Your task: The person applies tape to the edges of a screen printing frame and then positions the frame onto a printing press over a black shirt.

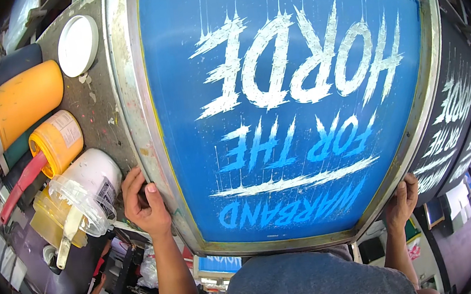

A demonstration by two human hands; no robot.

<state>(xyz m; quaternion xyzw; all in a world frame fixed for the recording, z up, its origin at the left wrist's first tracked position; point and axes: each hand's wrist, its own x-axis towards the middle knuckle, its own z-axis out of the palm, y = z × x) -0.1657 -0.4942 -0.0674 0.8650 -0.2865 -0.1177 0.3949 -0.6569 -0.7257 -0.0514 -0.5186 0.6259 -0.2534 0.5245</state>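
In front of me lies a large screen printing frame [138, 117] with metal sides. Its blue mesh [174, 96] carries ragged white and light-blue lettering, upside down to me. At the frame's left side, close to the near corner, my left hand [146, 203] is closed with bent fingers against the metal. My right hand [403, 202] is closed on the opposite side near the right corner, its fingers partly hidden by the edge. A grey shirt [309, 284] shows at the frame's near edge.
Left of the frame stand an orange tub [63, 137] with a red spatula [22, 186], a white tub [96, 174], a larger orange container [27, 101] and a white lid [78, 46]. A pale-handled scraper [68, 235] rests there. Dark printed panels [447, 117] line the right.
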